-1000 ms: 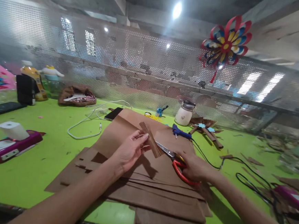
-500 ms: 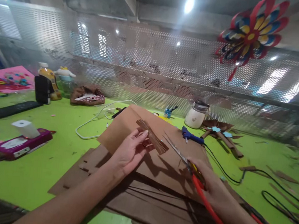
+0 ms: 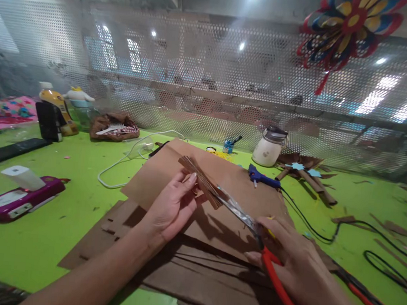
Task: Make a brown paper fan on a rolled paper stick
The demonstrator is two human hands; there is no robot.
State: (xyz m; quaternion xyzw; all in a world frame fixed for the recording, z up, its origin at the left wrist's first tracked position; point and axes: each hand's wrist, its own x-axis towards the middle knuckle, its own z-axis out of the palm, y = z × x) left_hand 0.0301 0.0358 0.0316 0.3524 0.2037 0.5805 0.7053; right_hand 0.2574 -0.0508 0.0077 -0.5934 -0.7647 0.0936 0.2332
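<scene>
Between the thumb and fingers of my left hand (image 3: 175, 199) is a small stack of brown paper strips (image 3: 201, 178), tilted down toward the right. My right hand (image 3: 287, 258) is closed round the red handles of a pair of scissors (image 3: 243, 214). The scissor blades point up and left, and their tips reach the lower right end of the strips. Whether the blades have cut into the strips I cannot tell. Beneath both hands lie sheets of brown cardboard (image 3: 152, 176) in a loose pile.
A blue glue gun (image 3: 263, 177) rests at the cardboard's right edge, its black cord trailing right. Behind it stands a white jug (image 3: 269, 148). A purple power strip (image 3: 24, 197) with a white plug lies left. Brown scraps (image 3: 309, 177) lie right, and a perforated screen (image 3: 209, 78) closes the back.
The scissors have come left, and their tips now meet the end of the strips instead of standing apart. My left hand still holds the strips. The whole view has shifted slightly.
</scene>
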